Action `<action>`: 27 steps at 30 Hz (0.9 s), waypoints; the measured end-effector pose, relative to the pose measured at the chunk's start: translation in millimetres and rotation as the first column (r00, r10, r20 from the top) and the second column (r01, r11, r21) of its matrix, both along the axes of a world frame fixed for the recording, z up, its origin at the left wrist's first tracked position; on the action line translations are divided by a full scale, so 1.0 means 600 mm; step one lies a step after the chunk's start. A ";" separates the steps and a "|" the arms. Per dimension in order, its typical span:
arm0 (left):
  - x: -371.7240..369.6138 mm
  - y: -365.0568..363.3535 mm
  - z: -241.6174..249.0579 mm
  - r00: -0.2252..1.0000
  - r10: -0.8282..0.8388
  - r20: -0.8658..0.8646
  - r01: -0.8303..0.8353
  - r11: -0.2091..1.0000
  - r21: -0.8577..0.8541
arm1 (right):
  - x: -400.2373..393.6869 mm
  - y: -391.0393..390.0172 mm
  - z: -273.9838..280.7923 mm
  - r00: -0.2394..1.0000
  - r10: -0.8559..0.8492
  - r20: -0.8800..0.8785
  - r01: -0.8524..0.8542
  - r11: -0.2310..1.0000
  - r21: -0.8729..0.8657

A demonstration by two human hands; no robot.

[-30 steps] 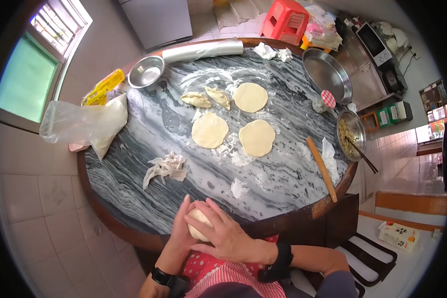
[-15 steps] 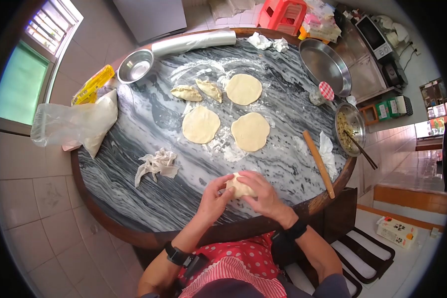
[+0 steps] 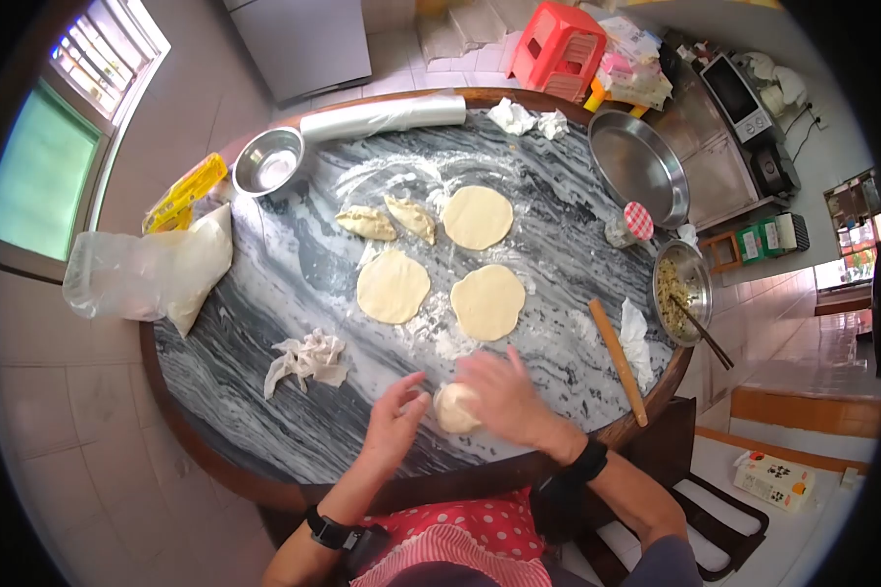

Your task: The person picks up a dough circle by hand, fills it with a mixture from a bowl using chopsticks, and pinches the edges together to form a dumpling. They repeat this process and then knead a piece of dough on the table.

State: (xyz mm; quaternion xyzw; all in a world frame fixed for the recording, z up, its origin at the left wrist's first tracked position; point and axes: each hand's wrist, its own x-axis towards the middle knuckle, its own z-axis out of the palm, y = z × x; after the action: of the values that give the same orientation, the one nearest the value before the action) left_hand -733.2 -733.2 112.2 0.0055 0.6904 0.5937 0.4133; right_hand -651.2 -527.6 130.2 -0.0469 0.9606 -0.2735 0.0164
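A lump of dough (image 3: 454, 409) rests on the marble table near its front edge. My right hand (image 3: 504, 396) lies over the right side of the dough, its fingers stretched out and partly smeared by motion. Just left of the dough, my left hand (image 3: 397, 419) is raised with fingers apart and holds nothing. Beyond my hands lie three flat dough rounds: one on the left (image 3: 394, 287), one on the right (image 3: 488, 302) and one farther back (image 3: 478, 217). Two folded dumplings, one at left (image 3: 366, 223) and one at right (image 3: 411, 218), sit beside the back round.
A rolling pin (image 3: 618, 362) and a bowl of filling with chopsticks (image 3: 672, 284) are at right. Farther back stand a round pan (image 3: 638, 161) and a jar (image 3: 621, 233). Crumpled cloth (image 3: 308, 361), a bag of flour (image 3: 202, 264) and a metal bowl (image 3: 268, 161) are leftward.
The dough has gone from between both hands down onto the table. My left hand has moved away from it to the left and opened. My right hand's fingers have straightened.
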 end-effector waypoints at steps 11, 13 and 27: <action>-0.029 0.081 0.048 0.985 0.049 0.163 -0.078 0.982 0.172 | -0.169 0.162 -0.044 0.767 -0.538 0.349 0.596 0.799 -0.078; -0.026 0.082 0.044 0.983 0.060 0.176 -0.088 0.984 0.155 | -0.172 0.174 -0.058 0.780 -0.497 0.380 0.556 0.829 -0.059; 0.009 0.180 0.029 0.595 0.329 0.733 -0.649 0.735 0.197 | -0.098 0.148 0.091 0.870 -0.421 0.256 0.466 0.537 -0.703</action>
State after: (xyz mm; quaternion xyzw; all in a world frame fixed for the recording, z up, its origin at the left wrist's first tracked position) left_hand -727.9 -625.5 129.7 -0.3040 0.3172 0.7895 0.4286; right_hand -710.0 -438.7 185.0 0.2029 0.7412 -0.6381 -0.0473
